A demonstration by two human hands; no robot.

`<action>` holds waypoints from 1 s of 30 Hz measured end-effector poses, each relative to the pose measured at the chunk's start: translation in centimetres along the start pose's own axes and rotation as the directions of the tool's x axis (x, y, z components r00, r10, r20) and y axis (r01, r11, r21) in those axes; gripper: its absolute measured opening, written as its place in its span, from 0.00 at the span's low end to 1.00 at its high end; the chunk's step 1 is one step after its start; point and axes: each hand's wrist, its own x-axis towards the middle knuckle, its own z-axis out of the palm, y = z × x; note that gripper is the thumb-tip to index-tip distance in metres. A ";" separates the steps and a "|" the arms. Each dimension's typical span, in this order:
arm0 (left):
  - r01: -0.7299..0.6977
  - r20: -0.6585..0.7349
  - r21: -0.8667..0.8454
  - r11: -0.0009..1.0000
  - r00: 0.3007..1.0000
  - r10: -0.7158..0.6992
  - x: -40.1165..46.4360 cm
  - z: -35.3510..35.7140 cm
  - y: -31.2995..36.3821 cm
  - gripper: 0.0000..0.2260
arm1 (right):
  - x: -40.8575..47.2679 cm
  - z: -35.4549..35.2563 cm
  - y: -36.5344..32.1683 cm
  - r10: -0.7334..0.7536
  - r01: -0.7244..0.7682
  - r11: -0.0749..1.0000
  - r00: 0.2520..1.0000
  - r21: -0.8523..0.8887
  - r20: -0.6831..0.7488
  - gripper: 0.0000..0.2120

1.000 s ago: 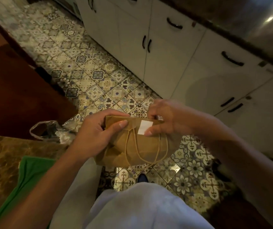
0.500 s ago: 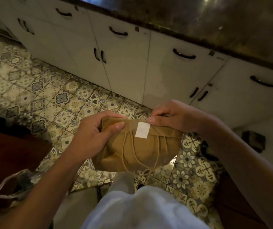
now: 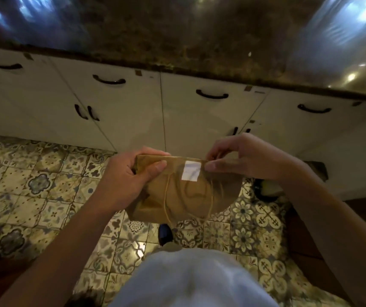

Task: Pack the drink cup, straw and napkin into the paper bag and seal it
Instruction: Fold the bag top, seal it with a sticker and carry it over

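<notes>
A brown paper bag [image 3: 184,196] hangs in the air over the tiled floor, its top folded over and held down by a white sticker [image 3: 191,170]. Its twine handles lie flat against the front. My left hand [image 3: 131,173] grips the bag's left top corner, thumb on the front. My right hand [image 3: 241,158] pinches the folded top edge just right of the sticker. The cup, straw and napkin are not visible; the bag hides whatever is inside.
White cabinet doors [image 3: 199,120] with black handles stand ahead, under a dark marbled countertop [image 3: 177,34]. Patterned floor tiles [image 3: 33,185] spread below. My white garment [image 3: 190,280] fills the bottom centre, with a dark shoe tip [image 3: 165,233] under the bag.
My view has swung right and up towards the cabinets and countertop. My right hand slid from the sticker to the top edge at its right. The bag stays held in both hands.
</notes>
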 end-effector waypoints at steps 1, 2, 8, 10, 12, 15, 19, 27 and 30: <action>-0.006 0.033 0.000 1.000 0.999 0.006 0.8 -0.1 0.1 0.07 | 0.8 0.4 -0.7 -0.030 0.029 0.998 0.999 -0.051 -0.021 0.10; -0.021 0.060 0.009 1.000 0.998 0.020 1.6 -0.2 0.2 0.08 | 1.6 0.8 -1.3 -0.069 0.064 0.992 0.997 -0.112 -0.039 0.11; -0.058 0.121 -0.019 0.998 0.991 0.060 5.2 -0.7 0.3 0.08 | 1.6 -1.1 -0.6 -0.035 -0.001 0.980 0.984 -0.200 -0.176 0.10; -0.084 0.122 -0.008 0.996 0.989 0.084 6.4 -0.4 0.5 0.07 | 0.2 -2.2 0.9 0.019 -0.048 0.992 0.972 -0.120 -0.234 0.13; -0.105 0.111 -0.011 0.994 0.988 0.106 8.1 0.1 0.8 0.07 | -1.3 -2.8 2.8 0.057 -0.058 0.998 0.947 0.007 -0.318 0.18; -0.124 0.079 -0.041 0.991 0.989 0.127 10.9 1.3 1.9 0.07 | -3.6 -3.5 6.0 0.149 -0.007 0.949 0.891 0.315 -0.429 0.21; -0.145 0.061 -0.089 0.985 0.987 0.151 14.9 4.1 4.5 0.07 | -4.9 -5.8 8.4 0.129 0.173 0.878 0.813 0.447 -0.567 0.15; -0.214 0.033 -0.081 0.974 0.976 0.217 23.8 12.5 10.6 0.08 | -3.8 -16.4 13.9 0.022 0.358 0.866 0.669 0.349 -0.743 0.08; -0.237 -0.003 -0.076 0.968 0.971 0.238 27.4 15.0 12.8 0.07 | -3.4 -21.2 15.6 0.000 0.419 0.844 0.626 0.336 -0.780 0.07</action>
